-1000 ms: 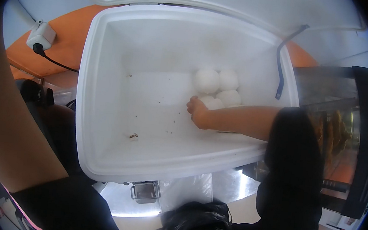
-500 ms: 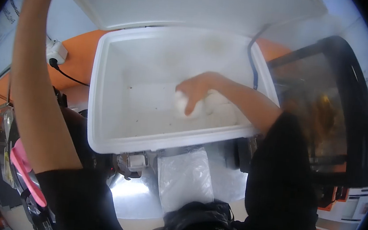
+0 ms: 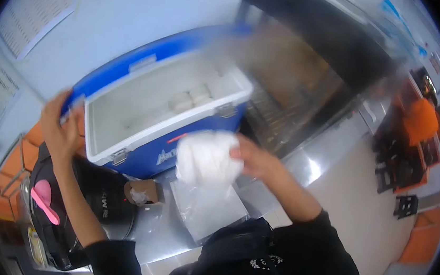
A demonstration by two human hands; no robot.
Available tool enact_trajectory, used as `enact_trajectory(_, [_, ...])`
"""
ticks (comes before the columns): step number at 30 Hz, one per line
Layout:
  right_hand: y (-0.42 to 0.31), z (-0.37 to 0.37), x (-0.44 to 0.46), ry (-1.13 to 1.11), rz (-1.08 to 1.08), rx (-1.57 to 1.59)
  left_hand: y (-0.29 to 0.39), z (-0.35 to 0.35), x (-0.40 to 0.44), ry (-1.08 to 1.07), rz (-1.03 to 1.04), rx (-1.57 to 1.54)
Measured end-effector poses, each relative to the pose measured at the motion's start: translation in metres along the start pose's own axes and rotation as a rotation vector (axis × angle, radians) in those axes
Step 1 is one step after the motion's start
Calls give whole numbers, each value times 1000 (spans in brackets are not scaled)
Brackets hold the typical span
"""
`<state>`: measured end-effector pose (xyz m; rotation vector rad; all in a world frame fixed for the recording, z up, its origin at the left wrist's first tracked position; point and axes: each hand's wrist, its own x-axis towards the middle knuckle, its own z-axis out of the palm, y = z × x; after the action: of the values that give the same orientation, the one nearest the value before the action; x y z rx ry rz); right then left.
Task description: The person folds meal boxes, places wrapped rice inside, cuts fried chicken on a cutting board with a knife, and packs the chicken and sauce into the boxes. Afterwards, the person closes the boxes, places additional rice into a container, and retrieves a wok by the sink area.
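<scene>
A blue cooler box point(image 3: 199, 135) with a white inside stands before me, its blue lid point(image 3: 131, 65) raised behind the opening. My left hand point(image 3: 62, 130) is at the left end of this lid, thumb and fingers closed around its edge. In front of the cooler, my right hand point(image 3: 252, 159) grips a white, soft-looking bundle point(image 3: 207, 157); blur hides its exact kind. Inside the cooler lie a few round whitish pieces, like buns point(image 3: 192, 99). Just below the bundle, a stack of clear plastic bags point(image 3: 208, 208) lies on the metal counter point(image 3: 154, 240).
To the left is a black appliance point(image 3: 103, 195) with a pink rice paddle point(image 3: 44, 200) on it. A small brown box point(image 3: 143, 191) sits beside it. A dark-framed glass cabinet point(image 3: 296, 65) stands right of the cooler. Papers point(image 3: 36, 8) hang on the wall.
My right hand has come out of the cooler with the white bundle. My left hand is lower, at the lid's left end. The view has swung right, and the lid's blue outside now shows.
</scene>
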<state>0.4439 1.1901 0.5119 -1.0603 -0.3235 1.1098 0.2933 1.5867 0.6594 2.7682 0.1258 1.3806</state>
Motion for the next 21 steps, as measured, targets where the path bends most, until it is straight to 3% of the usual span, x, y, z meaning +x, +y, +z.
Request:
enact_trajectory(2, [74,-31,-52,19,35,101,33,4,-34,32,73,153])
enact_trajectory(4, [93,-18,-112,-121,-28,391,46,13,-68,-33,52,272])
enact_trajectory(7, [131,-38,-177,73,81,702,46,33,-110,-119,56,199])
enact_trajectory(10, [150,-54,-227,313,32,818,40,42,-125,-140,-70,97])
enact_trajectory(12, [159,-69,-261,356,-75,879,44,41,-115,-180,-193,83])
enact_trajectory(13, [158,-78,-280,362,-115,895,56,34,-110,-306,-278,165])
enact_trajectory(14, [159,-90,-299,372,-167,922,65,32,-107,-317,-223,190])
enact_trajectory(15, [162,-102,-317,377,-216,954,81,29,-110,-269,-143,321])
enact_trajectory(19, [173,-154,-388,449,-381,969,189,60,-136,-56,-23,268])
enact_trajectory(21, [175,-182,-429,542,-436,936,311,117,-168,-71,-85,-141])
